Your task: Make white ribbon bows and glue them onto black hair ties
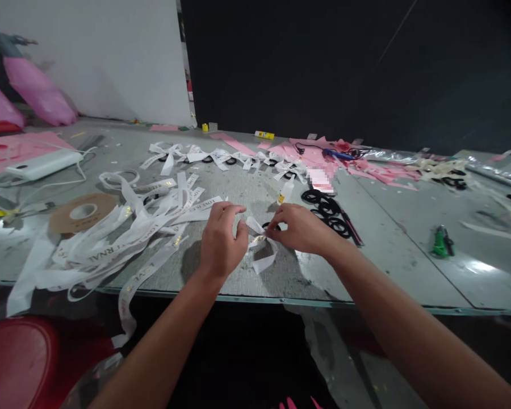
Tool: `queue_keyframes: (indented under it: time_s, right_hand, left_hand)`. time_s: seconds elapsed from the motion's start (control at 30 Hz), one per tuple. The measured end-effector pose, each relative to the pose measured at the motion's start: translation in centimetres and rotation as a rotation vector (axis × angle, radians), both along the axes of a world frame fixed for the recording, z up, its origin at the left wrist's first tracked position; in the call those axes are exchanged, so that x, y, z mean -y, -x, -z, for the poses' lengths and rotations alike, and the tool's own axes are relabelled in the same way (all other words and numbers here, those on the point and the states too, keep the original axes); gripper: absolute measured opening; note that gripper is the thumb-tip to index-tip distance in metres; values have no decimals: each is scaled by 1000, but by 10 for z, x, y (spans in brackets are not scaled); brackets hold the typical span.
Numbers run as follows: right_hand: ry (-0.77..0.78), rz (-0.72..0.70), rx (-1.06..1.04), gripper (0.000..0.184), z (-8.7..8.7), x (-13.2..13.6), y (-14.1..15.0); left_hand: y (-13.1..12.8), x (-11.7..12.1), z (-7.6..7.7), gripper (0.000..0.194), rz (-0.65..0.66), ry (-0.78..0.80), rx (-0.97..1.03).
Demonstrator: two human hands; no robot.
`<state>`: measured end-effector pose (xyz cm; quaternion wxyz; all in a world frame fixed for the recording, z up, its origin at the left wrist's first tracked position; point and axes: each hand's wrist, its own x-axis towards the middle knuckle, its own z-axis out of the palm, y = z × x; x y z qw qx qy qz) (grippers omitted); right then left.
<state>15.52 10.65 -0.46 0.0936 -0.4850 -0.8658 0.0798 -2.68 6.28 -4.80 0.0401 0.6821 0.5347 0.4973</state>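
A black panel (344,62) and a pale wall (89,57) stand behind a long grey bench (392,250), its surface scuffed and its front edge running straight across in front of the person. Near that edge, between the two hands, lies a short strip of white ribbon (264,264) with gold marks, its tails loose on the bench, beside a small black ring (273,225).

The right hand (296,226) bends down over them, fingertips pinching the strip where it meets the ring; whether they grip the ring too, I cannot tell. The left hand (224,236) hovers just beside the strip's upper tail, fingers curled and thumb held apart from them.

To the left sprawls a tangled heap of white gold-lettered ribbon (128,233), one length hanging over the edge, next to a flat brown cardboard spool (104,203). Beyond the hands runs a row of white ribbon bows (221,158), black showing among them. A small white bottle (287,188) with a yellow label stands near the right hand, and a cluster of black rings (337,225) lies to its right. Farther right sits a green-handled tool (439,243).
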Motion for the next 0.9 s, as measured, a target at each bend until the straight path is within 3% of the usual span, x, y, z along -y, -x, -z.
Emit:
queue_keyframes:
  time_s: [0.3, 0.57, 0.9]
  right_hand:
    - [37, 73, -24, 13, 10, 2, 3]
    - [-18, 151, -113, 17, 10, 1, -8]
    - [140, 200, -37, 17, 11, -20, 1]
  left_hand:
    - [1, 0, -3, 19, 52, 52, 2]
    - [-2, -4, 5, 22, 187, 170, -214]
    - [-2, -2, 4, 25, 352, 254, -342]
